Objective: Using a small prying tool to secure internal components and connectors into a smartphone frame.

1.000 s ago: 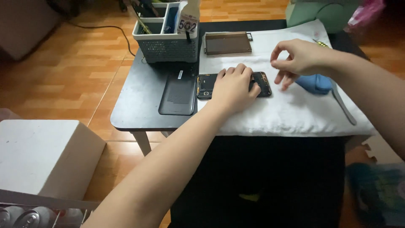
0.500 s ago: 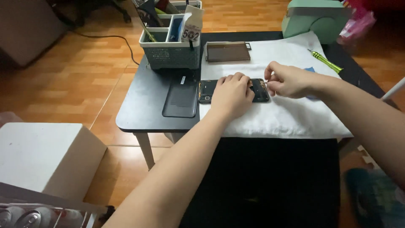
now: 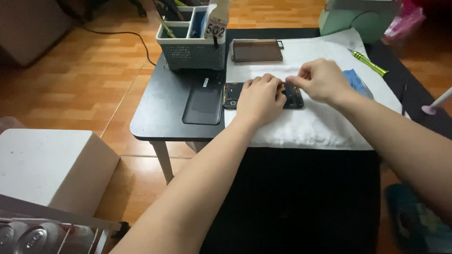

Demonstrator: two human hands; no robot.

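1. Your left hand [image 3: 260, 98] lies flat, palm down, fingers together and only slightly curled, pressing on the opened phone [image 3: 292, 96]. It pins the phone rather than grips it.
2. Your right hand [image 3: 319, 80] hovers at the phone's right end with thumb and forefinger pinched close together. Whether a tiny part sits between them is too small to tell.
3. The phone rests on the white cloth [image 3: 320, 131], near the left edge of the cloth, in the middle of the black table [image 3: 160, 117]. Its left end pokes out from under your left hand.
4. Expect it to be light, thin and stiff, yet fragile with the board exposed. Hold it by the frame edges, not the inner parts.
5. The cloth is soft and should keep the phone from sliding, though it can bunch under pressure.
6. The dark back cover [image 3: 203, 101] lies just left of the phone on the bare table, probably thin, bendy plastic.
7. Farther off, a flat dark panel [image 3: 256, 51] rests on the cloth; left of it stands the grey organiser basket [image 3: 190, 42].
8. A green screwdriver [image 3: 369, 63] lies far right, and a blue item [image 3: 355, 82] shows just behind your right hand.
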